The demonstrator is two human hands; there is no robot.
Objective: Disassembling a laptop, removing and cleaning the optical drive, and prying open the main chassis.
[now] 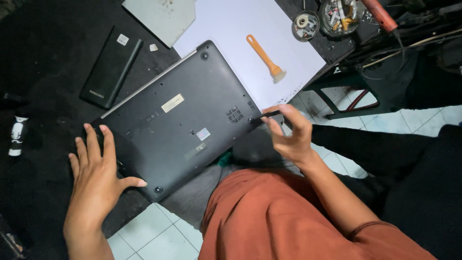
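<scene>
Two bare hands work on a dark grey laptop (178,125) that lies upside down and askew on a black work surface (43,72), its near corner hanging over the edge above the person's lap. The left hand (98,171) lies flat and spread wide on the laptop's near left corner, fingers splayed, gripping nothing. The right hand (291,132) is loosely curled, thumb and fingertips pinching a thin dark tool (264,115) whose tip meets a round screw recess at the laptop's right edge.

On the laptop's base, a pale cream rectangular label (172,102) sits near the middle toward the far edge, and a smaller light square sticker (203,134) lies closer to the near edge, beside a small grid of vent slots. Left of the laptop lies a long black rectangular block (109,67) with a small white square sticker at its far end and pale lettering at its near end. A small black-and-white bottle (17,137) lies at the far left.

Beyond the laptop, a white sheet (226,24) carries an orange-handled scraper (264,57). Two round dishes (322,19) of small parts stand at the far right of the surface, near a red-handled tool (380,14).
</scene>
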